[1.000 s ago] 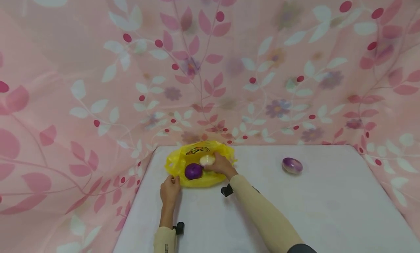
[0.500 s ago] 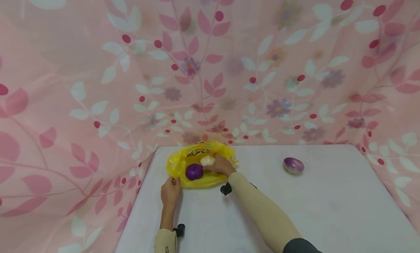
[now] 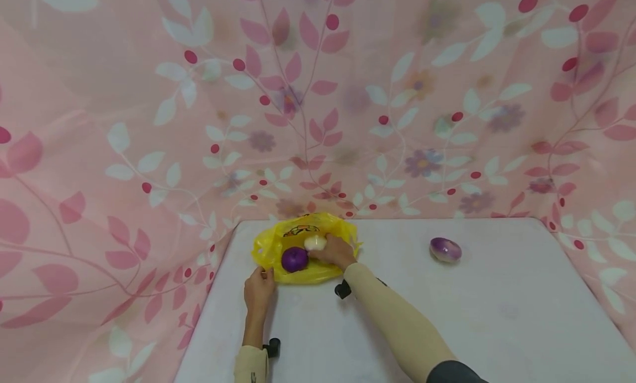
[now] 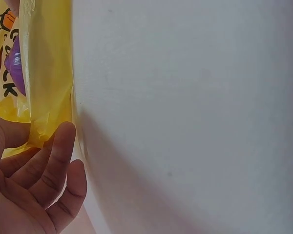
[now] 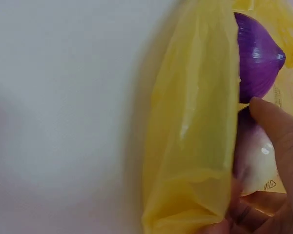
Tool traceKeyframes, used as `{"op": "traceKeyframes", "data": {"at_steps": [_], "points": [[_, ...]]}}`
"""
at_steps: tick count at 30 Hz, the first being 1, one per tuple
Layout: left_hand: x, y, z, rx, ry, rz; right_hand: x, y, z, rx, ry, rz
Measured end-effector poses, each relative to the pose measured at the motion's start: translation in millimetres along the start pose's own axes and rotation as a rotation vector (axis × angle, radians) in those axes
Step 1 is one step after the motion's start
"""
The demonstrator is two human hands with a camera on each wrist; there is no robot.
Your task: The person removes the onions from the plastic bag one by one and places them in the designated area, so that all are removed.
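A yellow plastic bag (image 3: 269, 242) lies on its side with its mouth toward me. My left hand (image 3: 259, 289) pinches the bag's near left edge between thumb and fingers, as the left wrist view also shows. Inside the mouth sits a deep purple onion (image 3: 295, 259). Right beside it is a whitish onion (image 3: 315, 243) with a purple flush, gripped by my right hand (image 3: 338, 251), which reaches into the bag. In the right wrist view the thumb (image 5: 273, 122) lies over this pale onion (image 5: 254, 151), its tip at the purple onion. The bag's front wall hides the other fingers partly.
Another purple-and-white onion (image 3: 445, 250) lies on the right of the white table (image 3: 397, 328). A pink floral cloth (image 3: 318, 107) hangs behind and along both sides of the table. Dark wrist cameras sit on both forearms.
Almost nothing differs. The view shifts very slightly; both hands, the bag and the onions keep their places.
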State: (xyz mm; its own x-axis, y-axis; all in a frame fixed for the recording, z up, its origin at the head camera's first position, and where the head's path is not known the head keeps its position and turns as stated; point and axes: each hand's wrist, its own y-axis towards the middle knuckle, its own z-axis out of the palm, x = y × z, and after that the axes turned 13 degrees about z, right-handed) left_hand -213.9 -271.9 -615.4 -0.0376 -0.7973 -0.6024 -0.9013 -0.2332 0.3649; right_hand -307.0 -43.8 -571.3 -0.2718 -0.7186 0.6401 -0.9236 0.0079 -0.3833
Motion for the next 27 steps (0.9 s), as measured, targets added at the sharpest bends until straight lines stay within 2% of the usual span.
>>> {"op": "traceKeyframes", "data": {"at_steps": [7,14,21,27], "points": [[0.0,1.2,0.2,0.010,-0.010,-0.003,-2,-1.1,-1,-0.050,-0.025,-0.021],[-2.7,0.9,-0.8,0.013,0.005,-0.001,-2,-0.5,-2,-0.040,-0.041,-0.042],[-2.8,2.5,-0.9,0.023,0.004,-0.006,-4,3.6,-1,-0.036,-0.015,-0.002],[-3.4,3.0,-2.3,0.022,0.012,-0.004,-6,8.9,2,-0.036,-0.024,-0.031]]}}
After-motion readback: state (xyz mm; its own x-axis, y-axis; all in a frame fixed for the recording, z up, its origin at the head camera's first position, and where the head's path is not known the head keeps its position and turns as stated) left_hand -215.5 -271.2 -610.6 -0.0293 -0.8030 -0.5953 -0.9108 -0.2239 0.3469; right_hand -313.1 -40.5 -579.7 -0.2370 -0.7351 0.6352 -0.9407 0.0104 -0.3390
